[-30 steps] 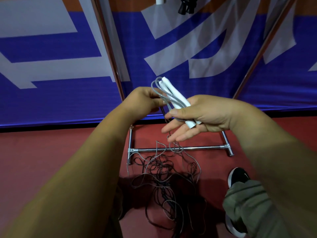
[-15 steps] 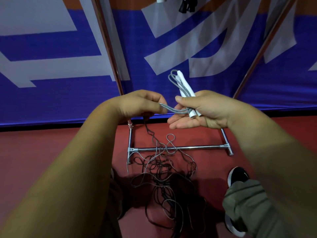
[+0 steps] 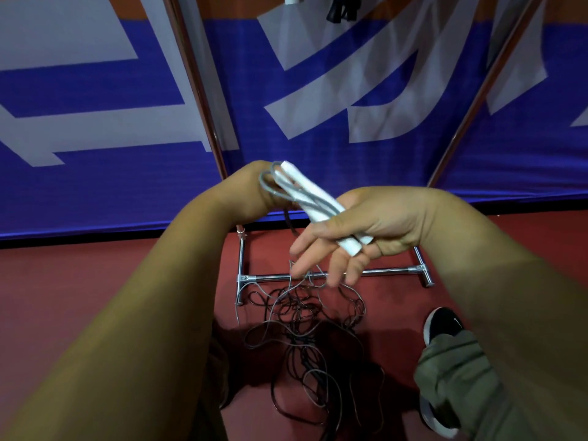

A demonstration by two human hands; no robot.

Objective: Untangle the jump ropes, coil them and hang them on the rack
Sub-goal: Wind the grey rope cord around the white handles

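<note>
My right hand [image 3: 366, 232] holds two white jump-rope handles [image 3: 313, 198] under its thumb, with the other fingers stretched out downward. Loops of grey rope [image 3: 270, 184] lie along the handles and curl past their upper ends. My left hand [image 3: 251, 189] is behind those loops, its fingers hidden by the rope and handles; it seems to grip the cord. A strand hangs down to a tangled heap of grey and black ropes [image 3: 305, 332] on the red floor. The metal rack's base bar [image 3: 375, 272] lies beyond the heap.
The rack's two uprights [image 3: 197, 90] [image 3: 483, 90] rise against a blue and white banner [image 3: 366, 90]. Black handles [image 3: 342, 9] hang at the top edge. My black shoe [image 3: 442, 323] and olive trouser leg [image 3: 458, 383] stand right of the heap.
My right hand has tilted, spreading its fingers downward, and the handles now point up-left. My left hand has moved up behind the rope loops at the handle tops.
</note>
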